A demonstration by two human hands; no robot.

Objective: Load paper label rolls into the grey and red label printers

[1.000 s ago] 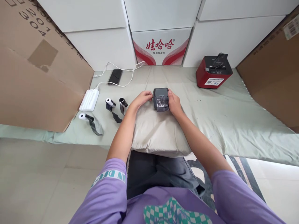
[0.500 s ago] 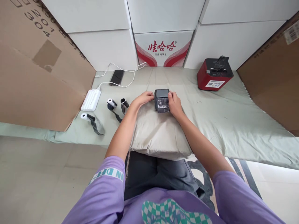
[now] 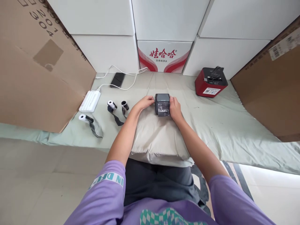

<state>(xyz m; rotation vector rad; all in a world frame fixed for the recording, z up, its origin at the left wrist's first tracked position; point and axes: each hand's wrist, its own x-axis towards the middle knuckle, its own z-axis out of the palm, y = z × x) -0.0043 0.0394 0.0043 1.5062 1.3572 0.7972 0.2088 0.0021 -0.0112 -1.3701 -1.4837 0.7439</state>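
- Dark-grey boxy device with rounded corners [image 3: 162,98] rests on the pale green cloth [image 3: 206,128], near the middle of the scene and directly between the two hands. Its longer side appears to run near to far, with little tilt to left or right.
- A crinkled, shiny dark strip [image 3: 163,108] covers the near part of the device, facing the person.
- The right hand [image 3: 175,108] is the closer of the two: it lies against the device's right side, the thumb by the upper right edge and the other fingers mostly hidden, gripping from that side.
- The left hand [image 3: 145,103] sits at the device's left side, fingers bent and drawn narrow, tips pointing right. Whether they touch the casing or pinch something small, I cannot tell.
- Both forearms reach from near to far and slant inward, so the hands face each other across the device, roughly level with one another.
- Left of the left forearm lie three small rolls with dark trailing strips: a white-ended one [image 3: 112,104], a black-rimmed one [image 3: 125,105] and another white-ended one farther left [image 3: 86,118].
- Far right, well apart from the hands, stands a red box-shaped machine with a black top [image 3: 208,89].
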